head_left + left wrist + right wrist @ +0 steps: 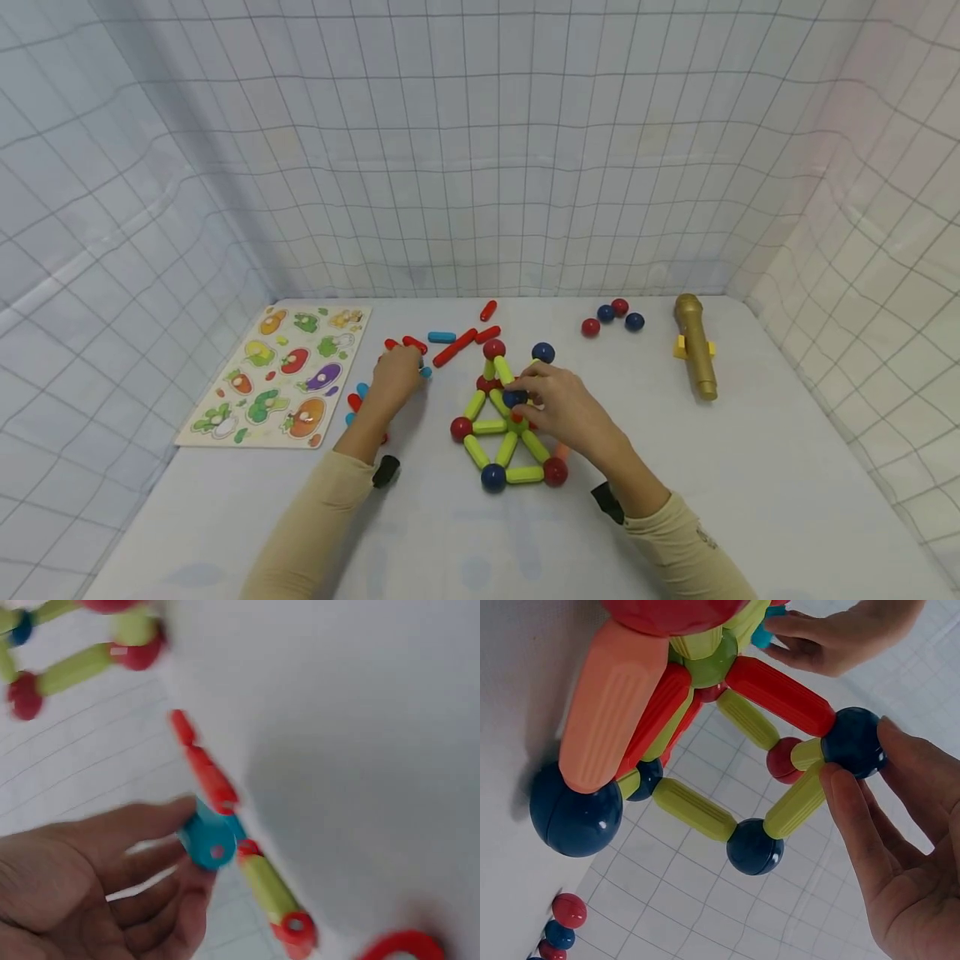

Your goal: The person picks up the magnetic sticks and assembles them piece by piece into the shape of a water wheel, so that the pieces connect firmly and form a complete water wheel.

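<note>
A magnetic stick-and-ball frame stands mid-table, with yellow-green rods [525,475], a red rod [780,695], and red and dark blue balls. Its base spreads out around a green ball [712,664]. My right hand [566,408] pinches a dark blue ball [853,742] between thumb and fingertips; that ball joins a red rod and yellow-green rods on the raised part. To the left of the frame, my left hand [396,382] holds a light blue rod [208,841], seen end-on in the left wrist view. Loose red rods [210,780] lie just beyond its fingertips.
More red rods [455,347] and a light blue rod [442,337] lie behind the frame. Several loose balls [590,327] sit at the back right. A gold microphone-like object [697,350] rests on a yellow piece [712,348]. At left is a vegetable puzzle board [288,340].
</note>
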The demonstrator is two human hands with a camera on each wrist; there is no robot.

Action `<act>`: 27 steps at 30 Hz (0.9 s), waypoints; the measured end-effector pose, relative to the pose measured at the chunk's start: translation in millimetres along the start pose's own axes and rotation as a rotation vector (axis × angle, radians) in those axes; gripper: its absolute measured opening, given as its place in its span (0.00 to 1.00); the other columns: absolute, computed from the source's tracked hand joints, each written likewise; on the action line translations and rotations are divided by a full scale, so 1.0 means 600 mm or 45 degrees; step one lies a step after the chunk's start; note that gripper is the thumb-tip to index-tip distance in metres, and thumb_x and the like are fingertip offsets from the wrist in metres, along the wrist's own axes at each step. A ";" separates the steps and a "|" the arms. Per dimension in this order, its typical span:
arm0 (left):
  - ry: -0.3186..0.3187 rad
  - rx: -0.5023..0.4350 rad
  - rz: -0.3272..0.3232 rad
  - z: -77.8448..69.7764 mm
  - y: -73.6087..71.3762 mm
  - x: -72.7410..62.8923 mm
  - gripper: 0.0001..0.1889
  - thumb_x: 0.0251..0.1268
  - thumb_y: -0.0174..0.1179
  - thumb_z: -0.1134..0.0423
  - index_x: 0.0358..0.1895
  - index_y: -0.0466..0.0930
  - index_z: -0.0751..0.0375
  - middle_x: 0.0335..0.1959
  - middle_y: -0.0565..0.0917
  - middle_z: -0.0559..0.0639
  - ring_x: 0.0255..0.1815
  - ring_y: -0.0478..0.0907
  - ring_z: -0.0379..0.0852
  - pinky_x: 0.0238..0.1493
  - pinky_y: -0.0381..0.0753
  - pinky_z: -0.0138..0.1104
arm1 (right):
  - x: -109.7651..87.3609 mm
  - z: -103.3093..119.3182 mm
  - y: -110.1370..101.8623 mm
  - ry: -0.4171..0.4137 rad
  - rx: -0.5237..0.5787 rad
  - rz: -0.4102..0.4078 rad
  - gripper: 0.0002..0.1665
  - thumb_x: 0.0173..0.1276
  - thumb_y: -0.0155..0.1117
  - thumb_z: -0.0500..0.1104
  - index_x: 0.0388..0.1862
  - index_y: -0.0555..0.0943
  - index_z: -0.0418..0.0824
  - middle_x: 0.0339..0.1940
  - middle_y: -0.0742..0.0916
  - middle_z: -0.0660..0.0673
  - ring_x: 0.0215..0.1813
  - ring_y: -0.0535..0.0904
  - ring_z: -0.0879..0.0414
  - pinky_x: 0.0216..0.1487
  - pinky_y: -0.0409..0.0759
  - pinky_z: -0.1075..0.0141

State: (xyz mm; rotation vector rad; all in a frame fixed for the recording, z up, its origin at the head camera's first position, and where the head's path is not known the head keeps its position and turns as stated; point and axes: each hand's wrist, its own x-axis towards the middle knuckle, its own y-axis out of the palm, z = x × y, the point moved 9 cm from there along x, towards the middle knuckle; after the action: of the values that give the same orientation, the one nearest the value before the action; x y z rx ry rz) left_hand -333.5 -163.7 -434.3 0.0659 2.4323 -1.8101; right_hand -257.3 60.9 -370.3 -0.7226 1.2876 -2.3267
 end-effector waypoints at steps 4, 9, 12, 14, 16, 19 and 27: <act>0.108 -0.291 0.032 -0.029 -0.011 -0.030 0.19 0.58 0.68 0.58 0.52 0.83 0.62 0.37 0.85 0.54 0.36 0.79 0.46 0.38 0.81 0.36 | 0.001 -0.002 0.003 0.017 0.017 0.014 0.19 0.59 0.73 0.40 0.50 0.86 0.44 0.46 0.85 0.47 0.41 0.81 0.56 0.39 0.81 0.73; 0.293 -0.834 0.129 -0.077 -0.015 -0.068 0.19 0.57 0.70 0.57 0.50 0.82 0.60 0.40 0.86 0.51 0.43 0.82 0.44 0.48 0.83 0.38 | 0.002 -0.009 0.003 0.062 0.029 0.010 0.21 0.57 0.74 0.40 0.51 0.84 0.43 0.43 0.85 0.48 0.39 0.80 0.57 0.39 0.80 0.74; 0.345 -1.101 0.219 -0.096 -0.013 -0.081 0.19 0.58 0.70 0.60 0.51 0.79 0.62 0.42 0.87 0.53 0.45 0.85 0.45 0.54 0.82 0.42 | 0.004 -0.011 0.002 0.072 0.040 0.009 0.20 0.57 0.74 0.40 0.50 0.84 0.42 0.42 0.85 0.49 0.39 0.80 0.57 0.40 0.81 0.73; 0.350 -1.201 0.252 -0.102 -0.012 -0.085 0.19 0.58 0.69 0.61 0.51 0.77 0.63 0.41 0.87 0.53 0.44 0.85 0.45 0.56 0.82 0.42 | 0.004 -0.010 0.003 0.066 0.042 0.013 0.20 0.58 0.74 0.40 0.50 0.84 0.42 0.42 0.85 0.48 0.39 0.80 0.57 0.40 0.81 0.74; 0.354 -1.246 0.264 -0.105 -0.011 -0.086 0.19 0.58 0.69 0.62 0.51 0.77 0.64 0.40 0.88 0.52 0.43 0.85 0.45 0.56 0.81 0.42 | 0.004 -0.009 0.002 0.062 0.040 0.014 0.20 0.58 0.74 0.40 0.50 0.84 0.42 0.42 0.85 0.48 0.39 0.79 0.57 0.39 0.81 0.74; 0.355 -1.271 0.282 -0.108 -0.007 -0.086 0.19 0.57 0.69 0.63 0.50 0.78 0.64 0.38 0.88 0.50 0.43 0.86 0.44 0.55 0.82 0.40 | 0.005 -0.009 0.002 0.057 0.035 0.010 0.20 0.57 0.75 0.40 0.50 0.85 0.42 0.42 0.85 0.48 0.38 0.79 0.57 0.39 0.81 0.74; 0.370 -1.261 0.310 -0.120 0.005 -0.085 0.18 0.57 0.69 0.67 0.50 0.77 0.67 0.40 0.87 0.52 0.42 0.86 0.43 0.50 0.84 0.36 | 0.005 -0.006 0.001 0.021 0.047 -0.002 0.20 0.57 0.75 0.38 0.49 0.84 0.40 0.42 0.85 0.47 0.39 0.81 0.56 0.41 0.82 0.72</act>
State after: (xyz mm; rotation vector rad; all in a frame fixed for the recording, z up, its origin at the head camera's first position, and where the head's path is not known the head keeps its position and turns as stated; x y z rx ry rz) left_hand -287.1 -92.0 -411.2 0.5239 3.0407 -0.3944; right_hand -261.8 61.2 -371.9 -0.6944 1.2484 -2.3555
